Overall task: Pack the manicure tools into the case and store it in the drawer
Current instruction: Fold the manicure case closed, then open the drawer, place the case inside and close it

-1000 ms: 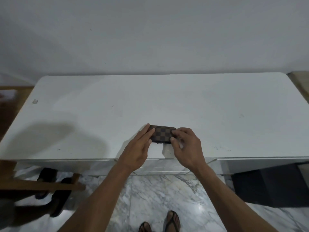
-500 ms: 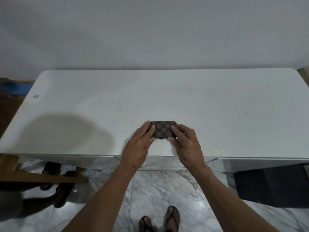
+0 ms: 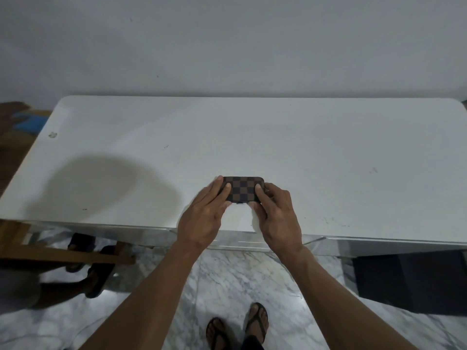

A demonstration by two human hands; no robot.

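Case point(image 3: 243, 188): small, brown-and-dark checkered, closed, lying flat on the white table point(image 3: 328, 152) near its front edge, about mid-width. A small dark tab sticks out at the middle of its near edge.

Left hand point(image 3: 204, 218): fingers extended over the case's left end, fingertips resting on the top face, thumb at the near edge. It grips that end of the case.

Right hand point(image 3: 276, 218): fingers curled around the case's right end, one fingertip pressed on the top face, thumb near the lower right corner. It also grips the case. Both forearms reach in from below.

Drawer point(image 3: 242, 242): its front shows just under the table edge, directly below the hands; whether it is slightly open cannot be told.

Table top otherwise bears a few small dark marks and a broad soft shadow point(image 3: 108, 188) on the left part.

Floor point(image 3: 227, 281): grey-veined marble. The person's feet in sandals point(image 3: 237, 327) are seen below. At left, a wooden frame point(image 3: 63, 253) and a second person's leg in a dark sandal point(image 3: 98, 271). A dark block point(image 3: 414, 281) stands under the table's right side.
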